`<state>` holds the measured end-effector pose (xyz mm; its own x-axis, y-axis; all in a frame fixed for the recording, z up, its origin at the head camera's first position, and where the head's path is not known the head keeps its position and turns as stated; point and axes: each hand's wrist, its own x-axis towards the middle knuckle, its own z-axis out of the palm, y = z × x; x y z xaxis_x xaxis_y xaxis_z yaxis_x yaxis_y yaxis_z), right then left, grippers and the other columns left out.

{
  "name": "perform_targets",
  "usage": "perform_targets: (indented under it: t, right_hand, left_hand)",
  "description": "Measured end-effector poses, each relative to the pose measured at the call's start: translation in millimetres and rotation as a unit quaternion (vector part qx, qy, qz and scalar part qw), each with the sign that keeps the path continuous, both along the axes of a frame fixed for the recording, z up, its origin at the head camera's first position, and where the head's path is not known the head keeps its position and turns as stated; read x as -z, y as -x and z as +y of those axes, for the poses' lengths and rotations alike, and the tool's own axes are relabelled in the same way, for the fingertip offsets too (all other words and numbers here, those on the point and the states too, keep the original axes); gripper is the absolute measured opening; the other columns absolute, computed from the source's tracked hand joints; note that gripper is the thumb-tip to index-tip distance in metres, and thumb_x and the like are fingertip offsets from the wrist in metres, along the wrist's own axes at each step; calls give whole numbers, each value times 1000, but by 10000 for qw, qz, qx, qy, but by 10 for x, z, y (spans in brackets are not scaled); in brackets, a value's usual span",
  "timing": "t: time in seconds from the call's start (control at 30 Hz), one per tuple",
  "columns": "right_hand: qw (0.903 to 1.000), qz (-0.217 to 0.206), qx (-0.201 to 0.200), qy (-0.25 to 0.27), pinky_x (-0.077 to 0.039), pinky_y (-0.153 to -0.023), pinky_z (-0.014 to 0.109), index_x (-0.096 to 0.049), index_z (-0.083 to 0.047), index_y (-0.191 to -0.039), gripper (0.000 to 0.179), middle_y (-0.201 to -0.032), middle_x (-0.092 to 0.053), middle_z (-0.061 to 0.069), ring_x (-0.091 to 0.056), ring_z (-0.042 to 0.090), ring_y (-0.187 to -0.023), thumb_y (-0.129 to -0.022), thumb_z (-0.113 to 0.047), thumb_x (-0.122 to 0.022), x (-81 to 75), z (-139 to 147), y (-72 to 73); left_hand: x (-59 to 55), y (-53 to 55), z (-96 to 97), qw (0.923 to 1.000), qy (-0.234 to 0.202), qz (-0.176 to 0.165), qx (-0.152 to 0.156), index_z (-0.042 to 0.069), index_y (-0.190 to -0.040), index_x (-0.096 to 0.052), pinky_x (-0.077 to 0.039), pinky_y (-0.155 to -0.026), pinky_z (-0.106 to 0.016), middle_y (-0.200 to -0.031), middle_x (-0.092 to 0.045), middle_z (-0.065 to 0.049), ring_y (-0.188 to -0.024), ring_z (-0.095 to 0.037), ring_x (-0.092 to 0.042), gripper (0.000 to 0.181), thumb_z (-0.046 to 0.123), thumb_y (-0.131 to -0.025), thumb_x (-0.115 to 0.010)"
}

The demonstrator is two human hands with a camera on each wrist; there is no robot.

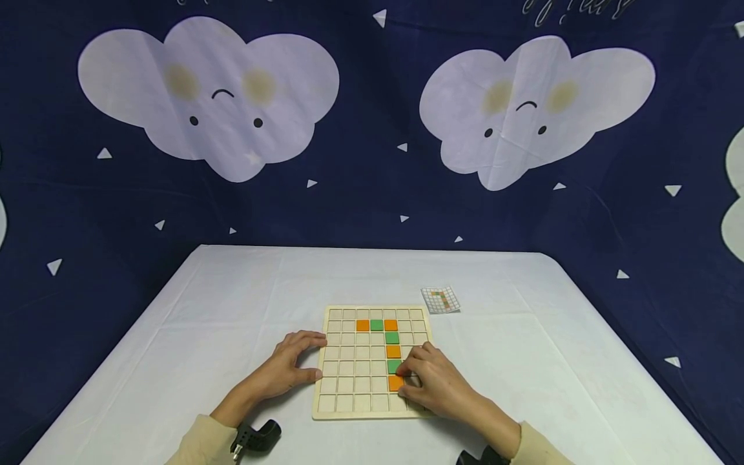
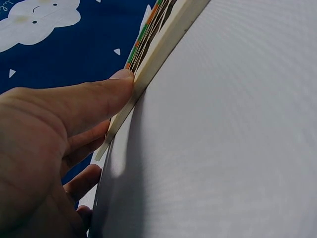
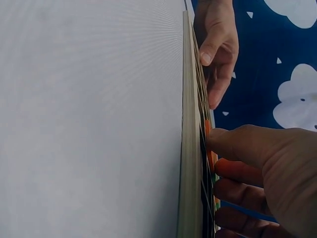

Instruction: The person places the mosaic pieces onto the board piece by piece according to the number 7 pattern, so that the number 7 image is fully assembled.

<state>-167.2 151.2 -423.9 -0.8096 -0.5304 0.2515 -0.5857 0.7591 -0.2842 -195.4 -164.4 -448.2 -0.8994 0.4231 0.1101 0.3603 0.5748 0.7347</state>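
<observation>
A light wooden grid board [image 1: 347, 385] lies on the white table. Orange and green square tiles alternate on it, in a short row near the far side and a column running toward the near side. My left hand [image 1: 283, 367] rests against the board's left edge, thumb [image 2: 111, 94] and fingertips spread along the rim. Over the column's near end, my right hand [image 1: 438, 384] pinches the nearest orange tile [image 1: 395, 383] between thumb and index finger. That tile [image 3: 208, 130] shows beside the thumb in the right wrist view, low in the grid.
A small printed card [image 1: 441, 300] with a grid pattern of coloured squares lies just beyond the board's far right corner. The white tablecloth [image 1: 232, 303] reaches back to a dark blue curtain [image 1: 372, 213] with clouds and triangles.
</observation>
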Motion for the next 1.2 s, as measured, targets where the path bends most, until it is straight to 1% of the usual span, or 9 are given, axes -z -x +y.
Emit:
perform_targets:
  t: [0.2,0.33,0.53,0.77,0.97,1.1,1.2]
  right_hand:
    - [10000,-37,19,-4,-40,-74,23,-72,-19,-90,22,-87,-60,-12,-40,2,-81,-73,-32,-78,2,5,1]
    - [9999,-69,114,2,-41,-74,24,-72,-19,-91,24,-88,-60,-12,-41,2,-82,-72,-33,-78,-11,16,3]
    - [9994,-63,341,80,-39,-70,21,-72,-18,-92,26,-87,-58,-12,-39,2,-80,-72,-32,-79,-44,69,19]
    - [9984,28,510,260,-37,-67,20,-72,-17,-92,25,-89,-59,-13,-38,2,-79,-71,-27,-79,-73,152,47]
    - [9967,81,735,330,-40,-71,23,-72,-16,-93,26,-90,-60,-12,-41,2,-81,-71,-27,-79,-78,216,69]
    - [9956,47,855,381,-43,-75,26,-71,-15,-95,28,-90,-60,-9,-44,4,-84,-71,-27,-79,-81,254,83]
    - [9945,0,944,445,-42,-75,27,-71,-15,-97,29,-91,-60,-9,-45,4,-84,-72,-28,-79,-85,277,95]
  left_hand:
    - [1,6,0,10000,-21,39,40,10,-124,-58,-19,-105,-58,-138,-48,-6,-131,-33,-35,52,23,-77,-75]
    - [2,6,0,10000,-24,54,40,10,-124,-58,-20,-105,-58,-138,-48,-6,-131,-33,-35,52,23,-77,-75]
    - [6,9,-3,10000,-23,49,27,11,-124,-58,-20,-105,-58,-138,-49,-6,-131,-33,-35,52,23,-76,-75]
    - [6,10,-7,10000,0,39,-37,11,-124,-58,-20,-106,-58,-138,-49,-5,-132,-33,-35,53,23,-75,-76]
    - [-2,3,-3,10000,-11,-25,-11,11,-124,-58,-20,-106,-59,-139,-48,-6,-132,-33,-34,53,23,-76,-76]
    - [-10,0,1,10000,-32,-53,-3,11,-124,-58,-19,-106,-59,-139,-47,-6,-132,-34,-33,53,23,-76,-76]
    - [-16,-1,4,9999,-31,-97,-45,11,-124,-58,-20,-106,-60,-139,-47,-6,-133,-33,-32,53,23,-76,-76]
